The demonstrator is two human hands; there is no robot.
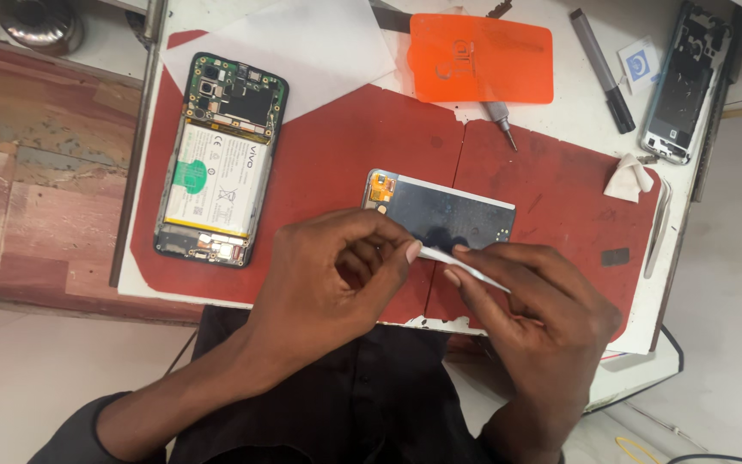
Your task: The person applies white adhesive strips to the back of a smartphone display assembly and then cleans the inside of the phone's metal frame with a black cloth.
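Red mat on white tabletop (560, 129): thin white adhesive strip (465, 265) pinched between left hand (337, 275) and right hand (530, 314), half peeled above the dark rectangular display panel (444, 215); opened phone with exposed white battery (216, 163) lies apart.

On my feed I see an opened phone (216, 159) with its battery exposed lying on the red mat (337, 155) at left. An orange plastic card (481, 58) sits at the top, a screwdriver (501, 120) just below it, a black marker (601, 70) beside, and a bare phone frame (685, 82) at the desk (560, 120) edge.
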